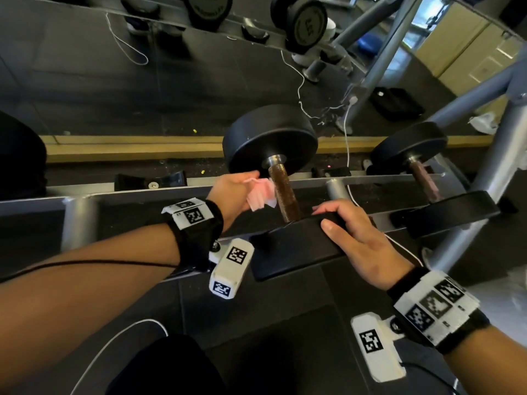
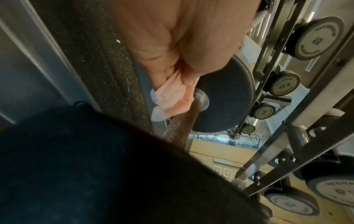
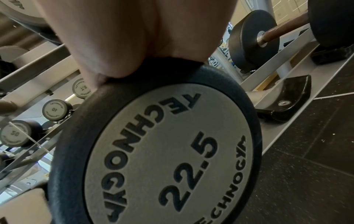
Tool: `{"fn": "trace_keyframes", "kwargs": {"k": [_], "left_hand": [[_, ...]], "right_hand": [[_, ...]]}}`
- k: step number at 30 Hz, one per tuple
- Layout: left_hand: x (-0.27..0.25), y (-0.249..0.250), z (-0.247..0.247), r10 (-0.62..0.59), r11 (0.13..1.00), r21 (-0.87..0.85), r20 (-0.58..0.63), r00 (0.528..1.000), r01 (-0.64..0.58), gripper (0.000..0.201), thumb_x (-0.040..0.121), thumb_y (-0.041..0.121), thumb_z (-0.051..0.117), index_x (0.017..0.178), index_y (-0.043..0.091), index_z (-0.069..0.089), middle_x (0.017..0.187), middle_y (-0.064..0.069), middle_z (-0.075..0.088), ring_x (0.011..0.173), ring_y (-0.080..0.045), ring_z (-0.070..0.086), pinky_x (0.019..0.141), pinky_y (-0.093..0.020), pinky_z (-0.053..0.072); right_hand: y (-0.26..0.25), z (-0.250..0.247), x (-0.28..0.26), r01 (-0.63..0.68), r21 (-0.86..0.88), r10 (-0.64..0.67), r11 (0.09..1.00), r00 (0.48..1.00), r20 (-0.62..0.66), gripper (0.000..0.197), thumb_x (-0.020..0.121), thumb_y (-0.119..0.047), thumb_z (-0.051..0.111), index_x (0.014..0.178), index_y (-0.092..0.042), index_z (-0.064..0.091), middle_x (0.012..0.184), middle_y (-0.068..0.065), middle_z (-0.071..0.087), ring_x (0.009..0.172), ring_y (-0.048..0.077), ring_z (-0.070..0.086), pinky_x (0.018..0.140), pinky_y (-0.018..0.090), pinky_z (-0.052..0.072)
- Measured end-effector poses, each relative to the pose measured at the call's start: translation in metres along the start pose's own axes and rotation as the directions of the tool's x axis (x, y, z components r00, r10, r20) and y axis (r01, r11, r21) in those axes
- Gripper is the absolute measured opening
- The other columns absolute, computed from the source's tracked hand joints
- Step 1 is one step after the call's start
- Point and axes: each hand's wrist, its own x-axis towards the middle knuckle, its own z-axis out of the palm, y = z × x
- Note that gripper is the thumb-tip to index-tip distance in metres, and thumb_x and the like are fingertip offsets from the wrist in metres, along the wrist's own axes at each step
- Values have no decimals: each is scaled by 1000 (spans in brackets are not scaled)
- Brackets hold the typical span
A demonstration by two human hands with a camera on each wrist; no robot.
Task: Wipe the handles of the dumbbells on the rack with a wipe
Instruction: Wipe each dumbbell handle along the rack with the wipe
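Observation:
A black dumbbell lies across the rack rails, with a rusty brown handle (image 1: 283, 192) between its far head (image 1: 269, 138) and near head (image 1: 299, 249). My left hand (image 1: 245, 189) pinches a crumpled pink-white wipe (image 1: 261, 195) against the handle's left side, close to the far collar. The left wrist view shows the same wipe (image 2: 168, 97) bunched under my fingers (image 2: 162, 71) beside the handle (image 2: 178, 127). My right hand (image 1: 339, 223) grips the top rim of the near head, marked 22.5 (image 3: 162, 151). A second dumbbell (image 1: 425, 181) rests to the right.
Grey rack rails (image 1: 85, 195) carry empty black cradles (image 1: 151, 181). A white cable (image 1: 348, 143) hangs past the rack. A sloped rack post (image 1: 490, 178) stands at right. Upper tiers hold more dumbbells (image 1: 306, 24). Dark rubber floor (image 1: 285, 337) lies below.

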Motion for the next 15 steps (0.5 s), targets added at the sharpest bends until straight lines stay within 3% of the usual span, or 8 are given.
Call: {"fn": "trace_keyframes", "kwargs": {"k": [2, 4, 6, 8, 10, 12, 15], "left_hand": [[4, -2, 12, -3, 999, 32, -55, 998, 5, 20, 102, 12, 48, 101, 21, 66, 111, -8, 69, 108, -23, 65, 97, -41, 52], [1, -7, 20, -29, 995, 98, -68, 997, 35, 19, 100, 11, 50, 106, 14, 68, 108, -9, 69, 102, -23, 65, 96, -42, 52], [-3, -8, 19, -99, 984, 142, -75, 992, 109, 19, 95, 6, 53, 101, 6, 71, 99, -9, 71, 86, -20, 64, 87, -39, 53], [-3, -2, 12, -247, 965, 60, -109, 963, 255, 25, 93, -1, 51, 113, -3, 66, 102, -12, 68, 80, -20, 63, 77, -34, 53], [1, 10, 7, -385, 923, -33, -104, 917, 383, 22, 97, -4, 44, 112, 0, 59, 95, -14, 58, 74, -20, 57, 64, -26, 51], [1, 24, 16, -448, 890, -115, -44, 893, 441, 23, 98, -4, 38, 102, 2, 60, 87, -10, 49, 65, -15, 48, 56, -20, 43], [-2, 37, 47, -386, 922, -77, -116, 915, 379, 26, 102, 4, 42, 98, 8, 67, 88, -11, 66, 76, -20, 62, 60, -25, 56]], "right_hand": [[2, -2, 1, 12, -12, -12, 1000, 1000, 20, 33, 89, -64, 38, 115, -48, 52, 116, -28, 50, 116, -10, 40, 93, 9, 29], [4, -3, 1, 8, -3, -8, 1000, 999, 42, 36, 88, -64, 38, 115, -45, 52, 114, -24, 50, 114, -6, 40, 95, 17, 33], [3, -5, 1, 3, 7, -4, 1000, 999, 50, 38, 88, -64, 39, 116, -43, 52, 114, -18, 51, 113, 0, 42, 98, 24, 34], [-1, -6, 1, -6, 7, 5, 1000, 998, 65, 35, 88, -63, 41, 115, -42, 52, 112, -18, 51, 112, 3, 42, 98, 28, 35], [-3, -8, 2, -33, 12, 32, 999, 997, 77, 31, 88, -59, 43, 112, -43, 51, 110, -23, 48, 109, 3, 41, 98, 31, 34], [-4, -8, 2, -38, 21, 36, 999, 996, 82, 31, 87, -59, 44, 112, -42, 51, 109, -24, 47, 108, 2, 40, 96, 29, 33], [-6, -10, 4, -50, 28, 48, 998, 996, 70, 34, 86, -55, 46, 114, -37, 54, 115, -19, 48, 112, 4, 39, 98, 27, 30]]}}
